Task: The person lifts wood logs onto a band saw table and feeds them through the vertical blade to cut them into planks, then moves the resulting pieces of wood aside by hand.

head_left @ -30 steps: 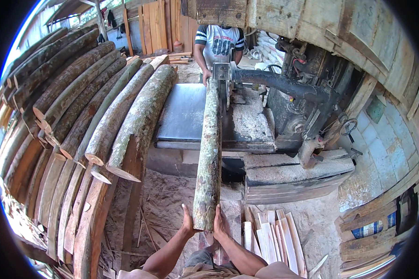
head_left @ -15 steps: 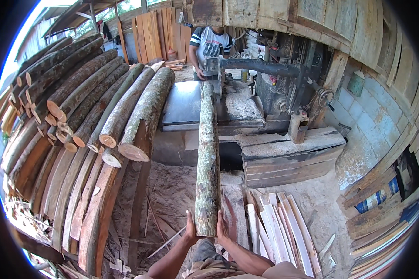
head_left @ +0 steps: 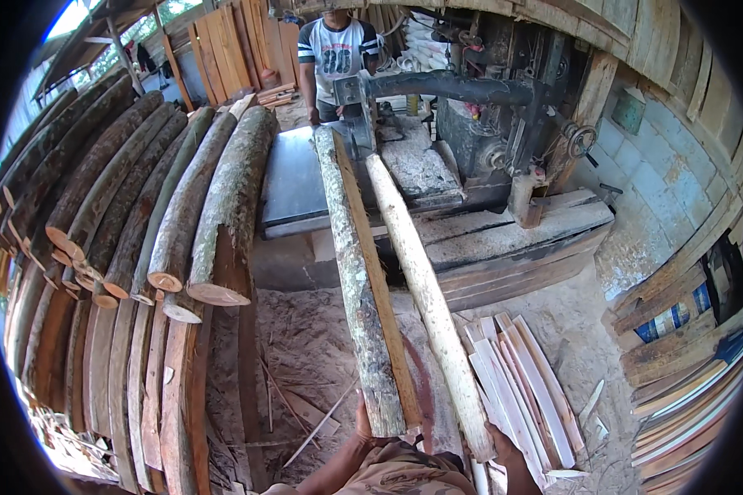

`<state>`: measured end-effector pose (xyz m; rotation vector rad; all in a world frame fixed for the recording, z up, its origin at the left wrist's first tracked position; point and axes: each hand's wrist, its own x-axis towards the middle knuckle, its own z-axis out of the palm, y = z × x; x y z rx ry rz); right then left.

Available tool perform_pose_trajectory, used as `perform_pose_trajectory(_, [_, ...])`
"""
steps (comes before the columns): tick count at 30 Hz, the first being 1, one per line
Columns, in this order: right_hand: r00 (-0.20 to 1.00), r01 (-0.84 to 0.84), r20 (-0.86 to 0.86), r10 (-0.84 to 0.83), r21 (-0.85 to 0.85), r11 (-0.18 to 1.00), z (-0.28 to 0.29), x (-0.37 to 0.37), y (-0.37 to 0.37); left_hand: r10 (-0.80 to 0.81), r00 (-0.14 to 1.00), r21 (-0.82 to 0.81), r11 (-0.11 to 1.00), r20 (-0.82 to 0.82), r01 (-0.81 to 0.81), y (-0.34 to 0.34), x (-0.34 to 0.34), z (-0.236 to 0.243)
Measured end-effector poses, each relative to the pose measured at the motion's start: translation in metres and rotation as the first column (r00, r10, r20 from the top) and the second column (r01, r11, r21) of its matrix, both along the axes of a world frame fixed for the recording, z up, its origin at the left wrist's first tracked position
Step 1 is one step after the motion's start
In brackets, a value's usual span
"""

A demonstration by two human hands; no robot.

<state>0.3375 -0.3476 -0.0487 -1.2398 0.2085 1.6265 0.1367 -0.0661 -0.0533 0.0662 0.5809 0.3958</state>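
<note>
A long log (head_left: 355, 280) with mottled grey bark and a freshly cut tan face on its right runs from the saw table to me. My left hand (head_left: 366, 425) is closed against its near end, the fingers partly hidden behind the wood. To the right, a narrower pale slab (head_left: 425, 289) slants toward me, a gap between it and the log. My right hand (head_left: 504, 447) grips the slab's near end from the right side. The far ends of both pieces lie at the dark metal saw table (head_left: 285, 186).
A person (head_left: 334, 66) stands beyond the table, one hand by the log's far end. The saw's thick arm (head_left: 454, 87) crosses above the table. Stacked logs (head_left: 223, 206) fill the left. Sawn strips (head_left: 537, 388) lie on the floor at right, below a sawdust-covered wooden box (head_left: 512, 256).
The single log between my hands now shows as two separate pieces, spread apart. My right hand has moved right with the slab; my left stays by the log. The person beyond stands more upright.
</note>
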Motion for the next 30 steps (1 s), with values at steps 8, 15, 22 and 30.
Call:
perform_pose_trajectory(8, [0.7,-0.101,0.443,0.56,-0.714,0.692,0.052,-0.035,0.026,-0.082,0.988,0.186,0.977,-0.132,0.106,0.296,0.09,0.076])
perform_pose_trajectory(15, [0.769,0.193,0.482,0.421,-0.802,0.565,0.066,-0.091,0.047,0.645,0.718,0.694,0.643,-0.261,-0.325,0.408,0.194,0.052])
perform_pose_trajectory(22, [0.716,0.262,0.413,0.563,-0.906,0.331,0.082,-0.123,-0.152,-0.386,0.897,0.941,0.166,-0.213,0.295,0.156,0.239,-0.068])
perform_pose_trajectory(30, [0.622,0.667,0.756,0.202,-0.377,-0.643,0.145,-0.237,-0.432,-0.613,-0.72,0.862,-0.506,-0.326,0.04,-0.275,0.077,0.047])
